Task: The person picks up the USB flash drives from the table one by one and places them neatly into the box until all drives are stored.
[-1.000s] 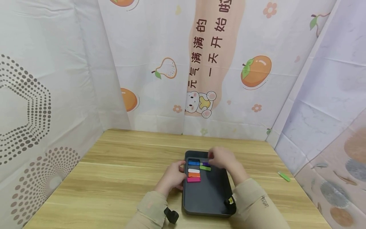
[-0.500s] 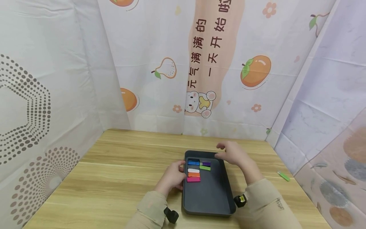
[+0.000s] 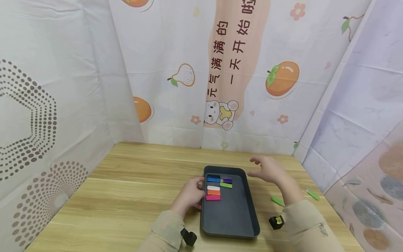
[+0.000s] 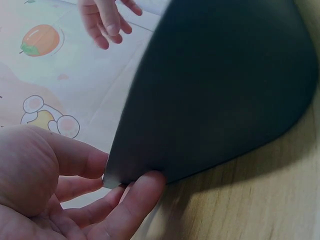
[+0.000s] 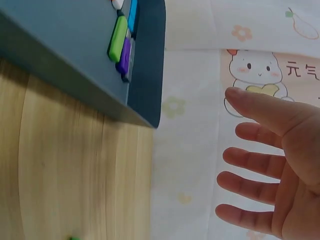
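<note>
My left hand (image 3: pixel 190 193) grips the left wall of a dark grey rectangular tray (image 3: pixel 231 217); in the left wrist view its thumb and fingers pinch the edge of the tray (image 4: pixel 210 95). Inside, in the tray's far left part, small coloured sticks like USB flash drives lie side by side: a pink stick (image 3: pixel 213 198), an orange one (image 3: pixel 213 192), a white one (image 3: pixel 213 188) and a blue one (image 3: pixel 213 180). To their right are a green stick (image 3: pixel 226 185) and a purple stick (image 3: pixel 227 180). My right hand (image 3: pixel 267 170) hovers beyond the tray's right wall, fingers spread, holding nothing.
Two more green sticks lie on the wooden table (image 3: pixel 151 175) right of the tray: one green stick (image 3: pixel 277 201) by the right forearm, another green stick (image 3: pixel 313 194) near the right edge. Printed curtains (image 3: pixel 176 115) surround the table's back and sides.
My right hand has drawn away from the sticks at the tray's far end, out to the right past its wall. A green stick beside the forearm has come into view. The left hand stays put.
</note>
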Tool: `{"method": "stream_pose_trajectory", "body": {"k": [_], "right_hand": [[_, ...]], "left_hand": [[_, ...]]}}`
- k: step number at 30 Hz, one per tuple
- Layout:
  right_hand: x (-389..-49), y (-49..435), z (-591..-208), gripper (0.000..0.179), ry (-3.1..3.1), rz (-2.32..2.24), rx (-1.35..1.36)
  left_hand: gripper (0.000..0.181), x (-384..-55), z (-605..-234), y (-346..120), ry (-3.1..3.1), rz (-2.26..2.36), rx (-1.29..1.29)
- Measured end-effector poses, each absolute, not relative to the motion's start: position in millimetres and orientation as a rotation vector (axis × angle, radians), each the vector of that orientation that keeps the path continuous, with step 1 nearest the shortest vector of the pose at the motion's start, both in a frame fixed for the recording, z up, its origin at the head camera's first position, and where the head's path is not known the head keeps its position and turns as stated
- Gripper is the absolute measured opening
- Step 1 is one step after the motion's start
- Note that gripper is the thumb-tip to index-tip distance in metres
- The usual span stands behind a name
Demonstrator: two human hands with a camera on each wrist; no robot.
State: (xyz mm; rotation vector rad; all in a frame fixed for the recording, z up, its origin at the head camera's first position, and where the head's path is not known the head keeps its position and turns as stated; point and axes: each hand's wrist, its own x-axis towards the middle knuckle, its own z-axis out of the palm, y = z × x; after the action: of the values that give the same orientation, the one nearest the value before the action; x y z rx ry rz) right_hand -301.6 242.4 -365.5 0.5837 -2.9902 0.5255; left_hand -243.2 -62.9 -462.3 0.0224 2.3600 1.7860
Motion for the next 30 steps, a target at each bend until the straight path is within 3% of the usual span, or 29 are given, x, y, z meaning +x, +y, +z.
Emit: {"method": "stream_pose_trajectory", "body": {"k": [17, 30], "right_hand": [[-290.1, 288.2, -375.9, 0.076, -3.123, 0.515, 0.53], [-282.4, 318.4, -393.7, 0.077, -3.18, 0.535, 0.451]], "left_hand": [[0.063, -242.8, -460.6, -62.7, 2.352, 1.78, 0.01], [0.062, -245.8, -464.4, -61.9, 2.365, 1.772, -0.007]]}}
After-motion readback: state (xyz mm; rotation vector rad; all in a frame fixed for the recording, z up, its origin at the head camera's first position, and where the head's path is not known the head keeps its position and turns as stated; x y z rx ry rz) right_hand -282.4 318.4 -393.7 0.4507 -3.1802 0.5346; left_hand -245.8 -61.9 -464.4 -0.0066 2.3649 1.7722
